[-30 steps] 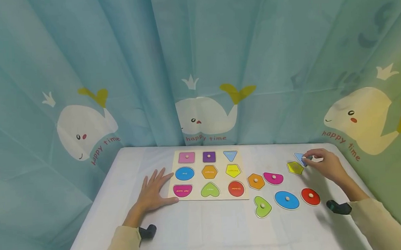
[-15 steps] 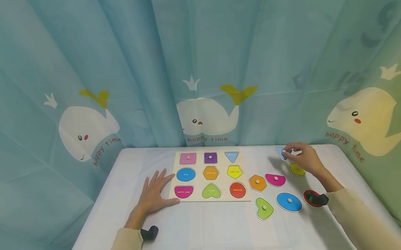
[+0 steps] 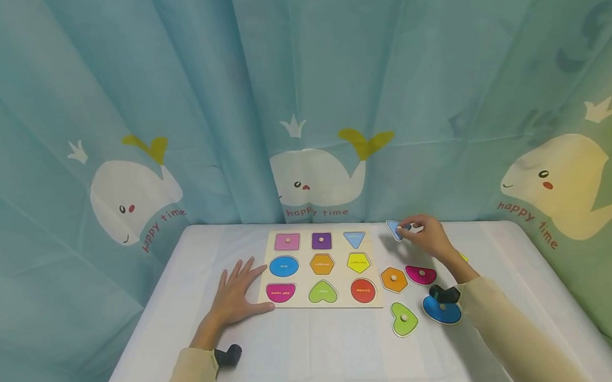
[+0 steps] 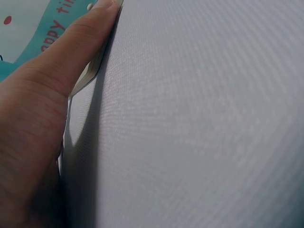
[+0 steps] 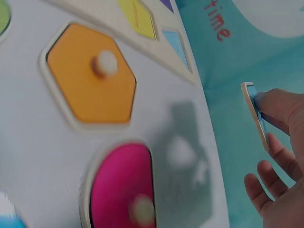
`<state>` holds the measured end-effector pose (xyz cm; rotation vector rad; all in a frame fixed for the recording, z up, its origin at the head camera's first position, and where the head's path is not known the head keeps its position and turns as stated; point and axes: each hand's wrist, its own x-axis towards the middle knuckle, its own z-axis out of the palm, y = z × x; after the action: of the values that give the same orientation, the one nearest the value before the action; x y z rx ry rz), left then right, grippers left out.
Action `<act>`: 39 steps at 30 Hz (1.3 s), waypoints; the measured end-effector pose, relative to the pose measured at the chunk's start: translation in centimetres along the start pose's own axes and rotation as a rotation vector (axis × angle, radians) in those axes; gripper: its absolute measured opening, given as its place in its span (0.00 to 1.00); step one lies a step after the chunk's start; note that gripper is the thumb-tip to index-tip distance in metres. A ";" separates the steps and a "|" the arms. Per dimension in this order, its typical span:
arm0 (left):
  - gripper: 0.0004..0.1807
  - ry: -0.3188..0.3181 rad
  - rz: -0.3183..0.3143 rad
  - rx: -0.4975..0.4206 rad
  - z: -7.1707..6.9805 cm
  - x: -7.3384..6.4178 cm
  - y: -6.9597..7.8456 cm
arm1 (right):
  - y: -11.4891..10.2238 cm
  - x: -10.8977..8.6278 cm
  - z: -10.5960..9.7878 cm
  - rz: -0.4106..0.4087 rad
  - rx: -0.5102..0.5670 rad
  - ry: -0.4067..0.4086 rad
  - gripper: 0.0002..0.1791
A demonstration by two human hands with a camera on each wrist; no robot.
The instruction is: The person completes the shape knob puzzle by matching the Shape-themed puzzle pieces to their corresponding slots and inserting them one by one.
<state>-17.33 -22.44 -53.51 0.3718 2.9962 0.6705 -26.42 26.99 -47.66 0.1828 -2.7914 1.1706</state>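
Note:
My right hand (image 3: 427, 237) pinches a light blue triangle puzzle piece (image 3: 394, 229) by its knob, held above the table to the right of the puzzle board (image 3: 302, 276). In the right wrist view the triangle piece (image 5: 255, 113) is seen edge-on between thumb and fingers. My left hand (image 3: 233, 294) rests with spread fingers at the board's left edge; its thumb (image 4: 80, 42) touches the near corner. On the board, a pink piece (image 3: 294, 244) and a purple square piece (image 3: 315, 245) with knobs sit in the far row; the other places show printed shapes, including a blue triangle recess (image 3: 355, 239).
Right of the board lie loose knobbed pieces: an orange hexagon (image 3: 389, 283), a magenta half round (image 3: 414, 274), a green heart (image 3: 400, 323) and a blue oval (image 3: 437, 313). A yellow piece (image 3: 464, 256) is mostly behind the right arm. A curtain (image 3: 220, 103) hangs behind the table.
My right hand has carried the triangle piece leftward toward the board, from beside the yellow piece. The right forearm now covers the red circle. My left hand stays in place.

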 end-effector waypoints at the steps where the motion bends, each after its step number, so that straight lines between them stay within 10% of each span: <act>1: 0.55 -0.001 0.000 0.000 0.0 0.0 0.0 | -0.2 0.2 0.4 0.007 0.011 -0.002 0.13; 20: 0.56 0.005 0.000 0.004 0.1 -0.1 0.0 | -2.4 2.2 8.4 0.061 0.200 -0.062 0.11; 39: 0.55 0.003 -0.004 -0.008 -0.1 -0.1 0.2 | -2.4 2.9 10.4 0.084 0.144 -0.082 0.09</act>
<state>-17.16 -22.30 -53.32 0.3650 2.9957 0.6827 -29.51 17.68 -52.81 0.1287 -2.8097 1.4163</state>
